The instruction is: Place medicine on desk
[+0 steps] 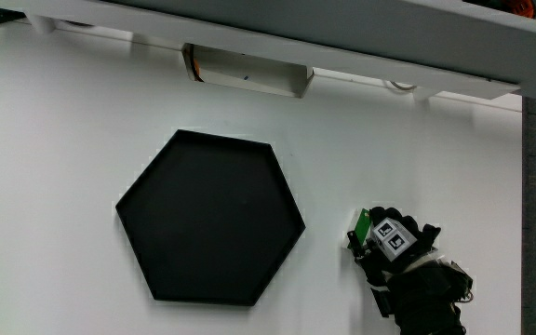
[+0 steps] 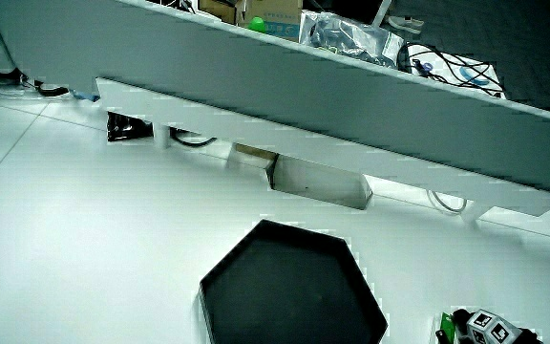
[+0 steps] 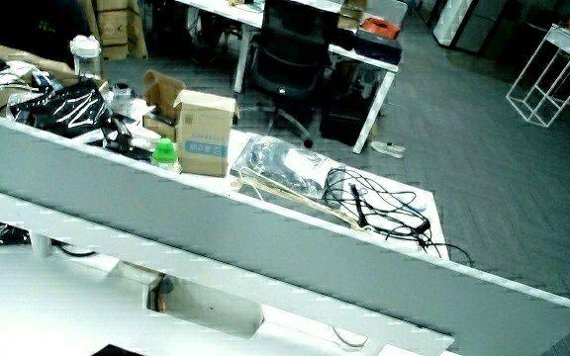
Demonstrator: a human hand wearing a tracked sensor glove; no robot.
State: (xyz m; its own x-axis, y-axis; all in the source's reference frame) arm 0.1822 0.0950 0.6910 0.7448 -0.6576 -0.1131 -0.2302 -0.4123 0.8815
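Note:
The gloved hand rests on the white table beside the black hexagonal tray, nearer to the person than the tray's middle. Its fingers curl around a small green medicine item, which sticks out at the fingertips toward the tray. The patterned cube on the back of the hand faces up. In a side view the hand shows only partly, with a bit of the green item and the tray beside it. The tray holds nothing.
A low grey partition runs along the table's edge farthest from the person, with a white box-like bracket under it. A side view shows the partition with boxes, cables and a green-capped bottle past it.

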